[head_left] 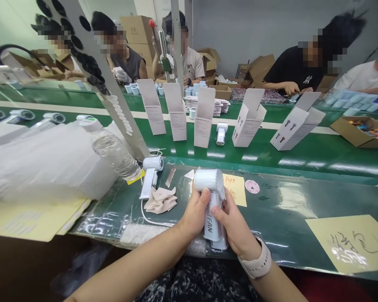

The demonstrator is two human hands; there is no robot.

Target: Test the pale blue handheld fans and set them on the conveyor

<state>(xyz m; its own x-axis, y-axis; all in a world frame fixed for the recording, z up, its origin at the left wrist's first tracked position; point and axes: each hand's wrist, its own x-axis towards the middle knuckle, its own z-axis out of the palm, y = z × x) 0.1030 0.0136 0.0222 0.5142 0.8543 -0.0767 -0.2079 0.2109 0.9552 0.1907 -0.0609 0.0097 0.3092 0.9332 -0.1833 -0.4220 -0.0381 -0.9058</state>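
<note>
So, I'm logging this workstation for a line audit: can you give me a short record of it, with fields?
Left hand: grips a white handheld fan
Right hand: also grips the fan, below the left hand's side
Wrist: pale watch band on the right wrist
On the mat: second handheld fan, beige cloth, white cable
Note: yellow paper marked APP
Belt beyond: open white product boxes
Others: co-worker in a black T-shirt

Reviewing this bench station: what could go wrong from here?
The white handheld fan, held in the left hand and right hand, is near the front edge of the mat, so a slip could drop it. The water bottle beside the second fan could wet it if leaking. The loose cable could snag.
</note>
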